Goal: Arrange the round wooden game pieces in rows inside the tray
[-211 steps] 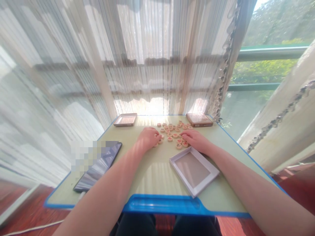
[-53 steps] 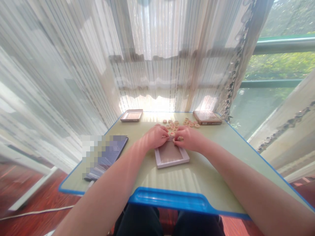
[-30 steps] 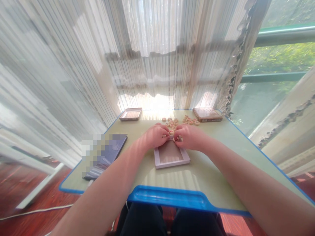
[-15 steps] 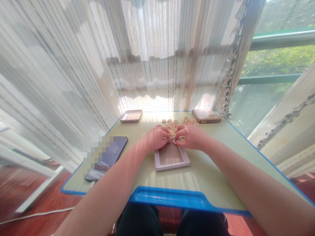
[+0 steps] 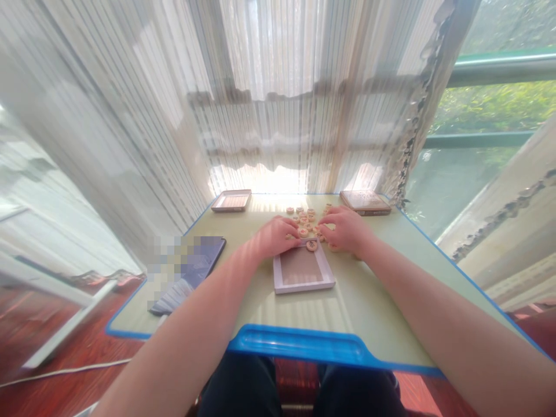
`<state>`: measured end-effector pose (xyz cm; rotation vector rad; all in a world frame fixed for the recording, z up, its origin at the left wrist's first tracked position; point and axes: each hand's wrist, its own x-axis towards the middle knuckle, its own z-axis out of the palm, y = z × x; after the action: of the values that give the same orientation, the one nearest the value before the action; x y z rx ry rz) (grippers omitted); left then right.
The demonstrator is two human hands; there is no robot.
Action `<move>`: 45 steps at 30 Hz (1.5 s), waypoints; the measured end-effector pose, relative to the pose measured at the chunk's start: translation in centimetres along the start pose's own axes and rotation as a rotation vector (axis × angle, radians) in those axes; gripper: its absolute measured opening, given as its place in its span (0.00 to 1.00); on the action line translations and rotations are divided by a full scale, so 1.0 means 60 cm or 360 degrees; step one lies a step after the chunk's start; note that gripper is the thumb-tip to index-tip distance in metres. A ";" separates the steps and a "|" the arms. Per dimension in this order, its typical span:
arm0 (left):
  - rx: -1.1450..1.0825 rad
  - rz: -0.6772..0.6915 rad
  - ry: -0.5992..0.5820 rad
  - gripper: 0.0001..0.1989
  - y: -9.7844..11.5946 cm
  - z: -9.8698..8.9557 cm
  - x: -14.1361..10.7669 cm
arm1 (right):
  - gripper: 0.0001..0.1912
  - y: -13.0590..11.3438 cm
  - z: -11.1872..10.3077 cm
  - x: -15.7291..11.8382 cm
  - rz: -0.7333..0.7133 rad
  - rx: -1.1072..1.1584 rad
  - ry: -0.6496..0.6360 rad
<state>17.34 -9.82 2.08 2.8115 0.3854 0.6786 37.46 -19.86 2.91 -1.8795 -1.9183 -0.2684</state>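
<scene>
A shallow box tray with a pale rim and brown base lies on the table before me. One round wooden Chinese chess piece rests at its far end, with a dark character facing up. My left hand is at the tray's far left corner, thumb near the rim and fingers apart from it, beside a red-marked chess piece. To the right, my right hand is open over several chess pieces, fingers spread and partly hiding them. More chess pieces lie loosely beyond both hands.
A shallow open box part sits at the table's far left, and a flat box at the far right. A dark tablet-like object, partly blurred out, lies left. A blue ledge lines the near edge; curtains hang behind.
My right hand has let go of a chess piece at the tray's far end and moved right and away, its fingers opening. My left thumb and fingers have spread apart.
</scene>
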 end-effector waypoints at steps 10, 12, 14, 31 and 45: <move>0.0102 -0.0177 0.0175 0.19 -0.011 -0.003 0.003 | 0.23 0.040 0.023 0.007 0.0307 0.0057 0.0116; 0.0146 -0.0222 0.0188 0.18 -0.014 -0.002 0.004 | 0.25 0.046 0.033 0.018 0.0339 0.0011 0.0080; 0.0200 -0.0234 0.0183 0.18 -0.014 -0.001 0.005 | 0.31 0.053 0.042 0.034 0.0376 -0.0037 0.0001; 0.0315 -0.0241 0.0237 0.18 -0.018 -0.001 0.002 | 0.25 0.058 0.055 0.054 0.0116 0.0029 -0.0223; 0.0297 -0.0265 0.0198 0.14 -0.015 -0.010 0.000 | 0.20 0.048 0.040 0.045 0.0116 -0.0097 -0.0246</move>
<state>16.86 -8.88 2.32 2.8732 0.7322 0.8210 39.94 -16.19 1.48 -2.0596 -1.9552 -0.1645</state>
